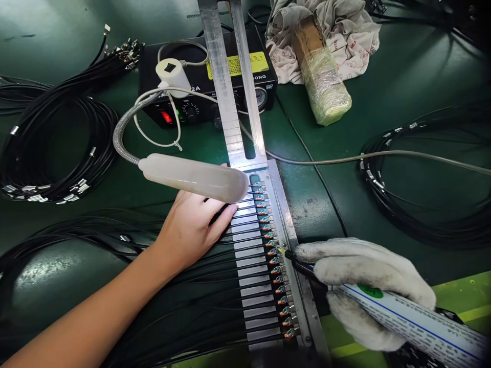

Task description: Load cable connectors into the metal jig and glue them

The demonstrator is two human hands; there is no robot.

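Note:
My right hand (368, 286), in a stained white glove, is closed around a white printed glue tube (414, 317) with a black nozzle. The nozzle's yellowish tip is at one of the small connectors (273, 252); whether it touches cannot be told. Several connectors with exposed coloured wires sit in a row along a long metal jig (255, 278), their black cables (215, 263) running left. My bare left hand (192, 220) grips the jig's left edge, thumb against it. A white lamp head (195, 176) hides most of that hand's fingers.
Behind stands a black control box (195, 110) with a lit red switch, under the jig's slotted metal arm (222, 82). Coiled black cables lie left (57, 148) and right (383, 189). A plastic-wrapped block (326, 87) rests by a crumpled cloth (356, 41). A grey hose (337, 161) crosses the table.

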